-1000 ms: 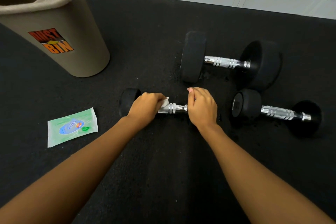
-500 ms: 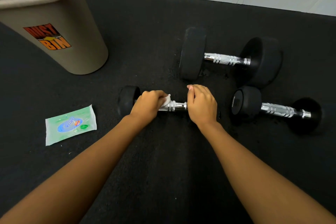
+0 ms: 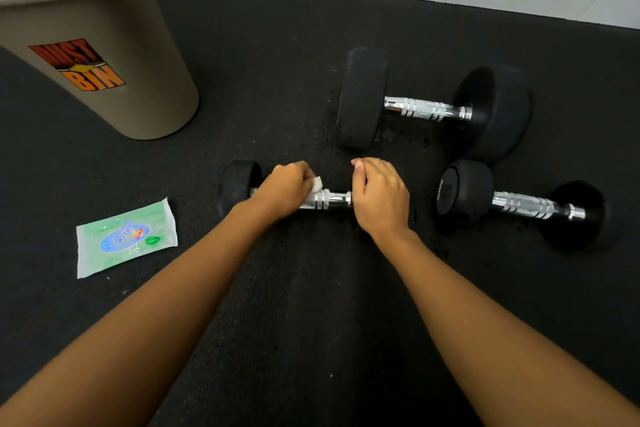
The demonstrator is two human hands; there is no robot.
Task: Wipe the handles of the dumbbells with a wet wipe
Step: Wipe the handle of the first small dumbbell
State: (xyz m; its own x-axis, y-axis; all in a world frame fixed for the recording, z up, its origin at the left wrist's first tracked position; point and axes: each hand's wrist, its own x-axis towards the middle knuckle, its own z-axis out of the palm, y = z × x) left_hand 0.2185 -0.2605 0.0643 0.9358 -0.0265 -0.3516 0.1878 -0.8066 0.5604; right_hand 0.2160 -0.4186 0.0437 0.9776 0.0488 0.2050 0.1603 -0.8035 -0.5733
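Behind-left of the small black rubber dumbbell with chrome handle [image 3: 330, 199], dark rubber floor [image 3: 277, 80] lies open up to the tall beige plastic dust bin [image 3: 145, 97]. A flat green wipe packet [image 3: 126, 239] lies near-left of it, a large black dumbbell [image 3: 426, 109] close behind, a medium black dumbbell [image 3: 523, 206] just right.

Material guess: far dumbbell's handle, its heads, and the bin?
Handle: probably chromed steel; bright mirror glints, ringed grooves. Heads: matte black, likely a rubber coating; no shine. Bin: beige, smooth, with a soft sheen at the rim; likely moulded plastic.
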